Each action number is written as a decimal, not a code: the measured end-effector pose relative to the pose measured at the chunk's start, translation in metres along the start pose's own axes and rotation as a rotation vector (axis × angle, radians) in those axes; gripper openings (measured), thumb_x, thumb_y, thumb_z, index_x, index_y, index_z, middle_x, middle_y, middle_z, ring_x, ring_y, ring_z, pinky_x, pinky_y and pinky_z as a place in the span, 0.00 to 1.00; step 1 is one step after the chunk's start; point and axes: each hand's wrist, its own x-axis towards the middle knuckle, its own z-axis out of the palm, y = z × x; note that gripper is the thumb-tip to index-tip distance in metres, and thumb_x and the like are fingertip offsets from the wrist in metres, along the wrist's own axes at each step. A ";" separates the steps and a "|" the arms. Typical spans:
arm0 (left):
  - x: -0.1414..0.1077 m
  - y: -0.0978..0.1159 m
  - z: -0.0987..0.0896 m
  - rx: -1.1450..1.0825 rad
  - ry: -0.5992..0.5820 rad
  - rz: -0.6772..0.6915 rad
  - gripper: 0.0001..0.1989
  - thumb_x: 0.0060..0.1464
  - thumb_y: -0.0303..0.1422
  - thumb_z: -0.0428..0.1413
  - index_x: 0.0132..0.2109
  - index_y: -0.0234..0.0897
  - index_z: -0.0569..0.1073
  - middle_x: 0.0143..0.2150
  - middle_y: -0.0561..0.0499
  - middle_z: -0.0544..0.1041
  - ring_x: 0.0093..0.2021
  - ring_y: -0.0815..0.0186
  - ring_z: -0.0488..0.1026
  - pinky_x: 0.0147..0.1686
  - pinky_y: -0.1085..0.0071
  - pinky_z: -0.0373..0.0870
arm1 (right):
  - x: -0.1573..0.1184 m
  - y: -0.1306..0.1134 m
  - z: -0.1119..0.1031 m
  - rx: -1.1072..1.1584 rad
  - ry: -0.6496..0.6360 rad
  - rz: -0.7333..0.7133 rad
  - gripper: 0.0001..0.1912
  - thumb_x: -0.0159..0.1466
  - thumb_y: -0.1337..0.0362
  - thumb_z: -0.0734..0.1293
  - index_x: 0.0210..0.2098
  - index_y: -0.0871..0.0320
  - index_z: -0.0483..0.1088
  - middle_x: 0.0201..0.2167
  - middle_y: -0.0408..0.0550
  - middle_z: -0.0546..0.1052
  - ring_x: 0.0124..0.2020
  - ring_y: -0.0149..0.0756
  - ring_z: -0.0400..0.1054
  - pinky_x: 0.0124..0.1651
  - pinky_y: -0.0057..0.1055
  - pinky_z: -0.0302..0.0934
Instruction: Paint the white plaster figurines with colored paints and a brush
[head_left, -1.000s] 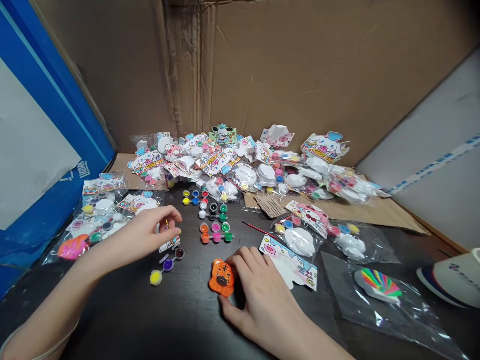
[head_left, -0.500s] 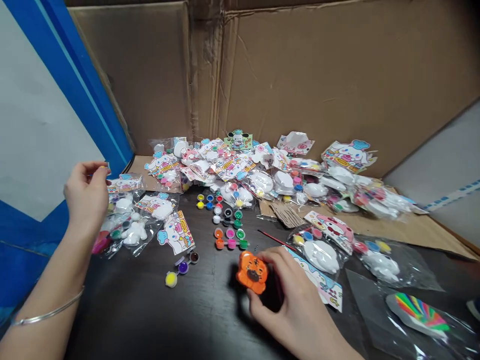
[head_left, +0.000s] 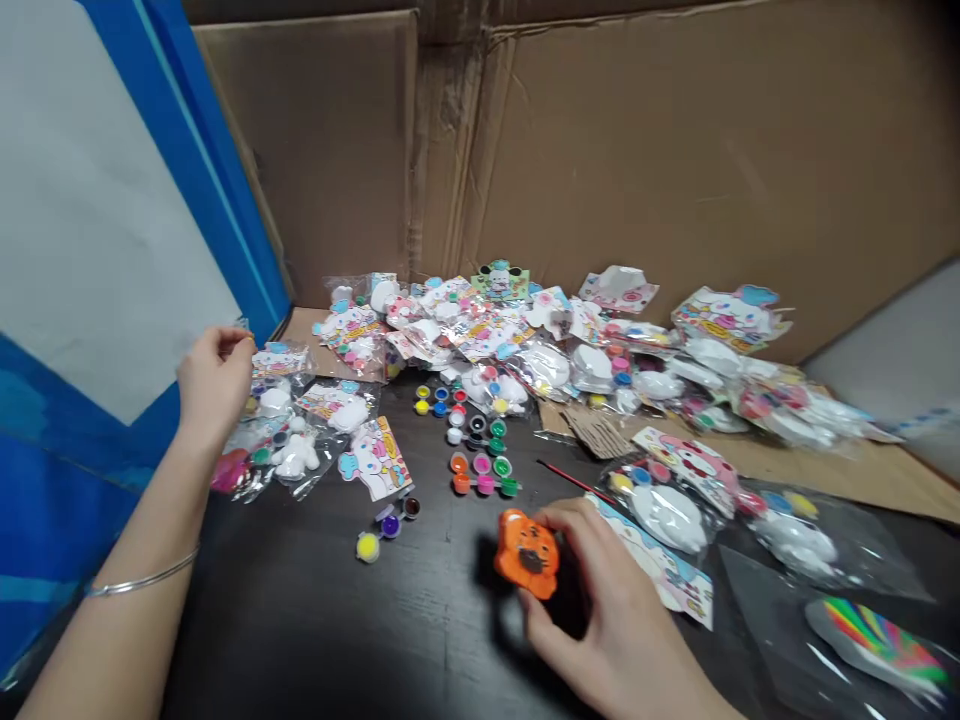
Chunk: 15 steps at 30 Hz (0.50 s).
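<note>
My right hand point(head_left: 611, 590) grips a small orange figurine point(head_left: 528, 553) with dark markings between thumb and fingers, above the dark table point(head_left: 322, 630). My left hand point(head_left: 217, 380) is raised at the left by the blue panel, its fingertips pinched together. A tiny clear edge shows at those fingertips, too small to name. Between the hands lie strips of open paint pots: one with yellow, purple and brown point(head_left: 388, 526), one with orange, pink and green point(head_left: 485, 484), and others behind. A red paintbrush point(head_left: 564, 474) lies beyond my right hand.
Bagged white figurines with paint pots and printed cards point(head_left: 480, 335) are heaped along the cardboard wall point(head_left: 637, 150). More bags point(head_left: 300, 450) lie under my left hand. At the right are a bagged white figurine point(head_left: 667, 517) and a rainbow-painted piece point(head_left: 877, 640) on clear plastic.
The whole view has shifted, so everything sits farther right in the picture. The orange figurine is tilted slightly differently in my right hand. My left hand remains raised and pinched.
</note>
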 end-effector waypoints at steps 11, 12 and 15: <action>-0.048 0.054 0.028 0.004 -0.305 0.286 0.09 0.49 0.35 0.48 0.34 0.39 0.70 0.33 0.50 0.73 0.30 0.64 0.66 0.34 0.68 0.62 | -0.004 -0.003 0.017 -0.082 -0.205 0.040 0.14 0.50 0.63 0.64 0.36 0.62 0.68 0.34 0.52 0.70 0.36 0.45 0.61 0.38 0.43 0.56; -0.049 0.054 0.029 0.007 -0.310 0.312 0.10 0.49 0.36 0.47 0.34 0.39 0.70 0.34 0.50 0.73 0.30 0.63 0.66 0.34 0.68 0.62 | -0.004 -0.003 0.016 -0.081 -0.227 0.048 0.14 0.51 0.62 0.65 0.36 0.63 0.69 0.35 0.53 0.70 0.37 0.45 0.61 0.39 0.44 0.57; -0.052 0.056 0.029 0.008 -0.292 0.356 0.11 0.49 0.37 0.46 0.35 0.38 0.70 0.34 0.49 0.73 0.29 0.64 0.66 0.33 0.68 0.62 | -0.003 -0.006 0.011 -0.086 -0.287 0.069 0.17 0.52 0.60 0.67 0.38 0.63 0.70 0.37 0.54 0.71 0.39 0.47 0.61 0.41 0.45 0.58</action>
